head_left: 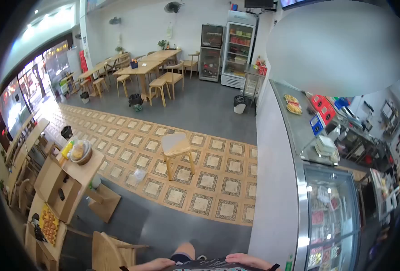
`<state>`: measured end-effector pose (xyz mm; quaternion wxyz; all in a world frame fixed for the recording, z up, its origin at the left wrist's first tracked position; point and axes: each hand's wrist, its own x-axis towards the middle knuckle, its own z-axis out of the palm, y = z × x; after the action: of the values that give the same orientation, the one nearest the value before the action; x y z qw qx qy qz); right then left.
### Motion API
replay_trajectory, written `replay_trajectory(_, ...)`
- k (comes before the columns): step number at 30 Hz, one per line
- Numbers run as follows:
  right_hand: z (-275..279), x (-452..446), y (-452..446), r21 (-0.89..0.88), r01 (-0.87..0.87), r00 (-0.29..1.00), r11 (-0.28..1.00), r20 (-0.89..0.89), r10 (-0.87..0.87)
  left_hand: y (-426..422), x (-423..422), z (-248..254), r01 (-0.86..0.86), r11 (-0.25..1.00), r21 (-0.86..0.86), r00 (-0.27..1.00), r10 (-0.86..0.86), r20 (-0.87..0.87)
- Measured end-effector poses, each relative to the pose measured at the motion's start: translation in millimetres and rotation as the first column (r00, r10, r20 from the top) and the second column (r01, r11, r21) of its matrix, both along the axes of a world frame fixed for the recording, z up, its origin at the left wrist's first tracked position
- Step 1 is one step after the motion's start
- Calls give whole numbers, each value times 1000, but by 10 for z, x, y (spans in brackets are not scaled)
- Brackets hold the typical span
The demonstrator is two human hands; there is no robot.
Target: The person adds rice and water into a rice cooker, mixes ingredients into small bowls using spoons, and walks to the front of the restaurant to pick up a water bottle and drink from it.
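Note:
At the bottom edge of the head view, my left hand [160, 264] rests by the hem of a dark garment [204, 263], near a bare knee [184, 249]. My right hand [245, 259] lies at the other side of the same dark cloth, with a dark band at the wrist. Both hands touch or sit against the cloth; whether the fingers grip it is too small to tell. A wooden chair [107, 250] stands just left of my left hand. To the right of my right hand is a glass display fridge [331, 217].
A wooden stool [176, 145] stands on the patterned tile floor, with a crumpled plastic bag [139, 175] nearby. At the left, a table [84, 169] holds an open cardboard box [66, 192] and a basket [81, 156]. A counter [294, 126] runs along the right.

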<state>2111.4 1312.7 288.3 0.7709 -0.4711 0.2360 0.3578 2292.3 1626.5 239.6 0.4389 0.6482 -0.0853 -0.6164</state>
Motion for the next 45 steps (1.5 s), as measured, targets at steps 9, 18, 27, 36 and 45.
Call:
replay_trajectory(9,-2330,1496,-2783,-950,52,997,309,66,34,-2076,3193,-1051,203,959,196,805,-277,524)
replay_trajectory(18,-3175,2216,-4566,-822,-112,875,559,-348,-335,-4952,5915,-1556,-203,964,-172,962,229,150)
replay_trajectory(27,-3308,5949,-7028,-872,-67,982,485,-142,-120,-4979,7148,-2870,-635,665,392,769,498,401)
replay_trajectory(36,-2910,11465,-8889,-908,110,961,405,201,189,-5489,8435,-2538,-908,349,233,415,832,368)
replay_trajectory(45,-1994,14489,-7631,-497,-286,953,819,-62,295,-4696,10103,-2966,-836,189,515,412,836,362)
